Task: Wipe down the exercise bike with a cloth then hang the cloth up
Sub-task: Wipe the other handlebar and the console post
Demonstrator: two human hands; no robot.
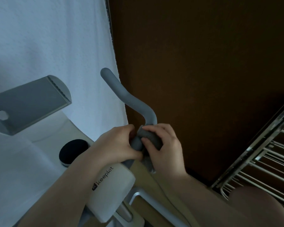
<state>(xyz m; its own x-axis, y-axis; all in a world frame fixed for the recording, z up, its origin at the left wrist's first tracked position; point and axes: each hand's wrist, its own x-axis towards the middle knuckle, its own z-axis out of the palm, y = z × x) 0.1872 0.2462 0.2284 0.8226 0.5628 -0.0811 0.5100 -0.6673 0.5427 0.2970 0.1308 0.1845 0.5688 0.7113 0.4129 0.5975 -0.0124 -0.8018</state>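
The cloth (pixel 152 139) sits wrapped on the handlebar (pixel 131 99) just below its bend, and the bar's long axis runs up and left from there. The right hand (pixel 162 145) pinches the cloth; the left hand (pixel 118 143) curls around the bar, seemingly touching the cloth. The metal rack (pixel 259 158), lower right, holds nothing visible.

White sheet (pixel 47 46) crowds the handlebar (pixel 129 97) leftward; metal rack (pixel 261 153) blocks lower right; dark wall side open.
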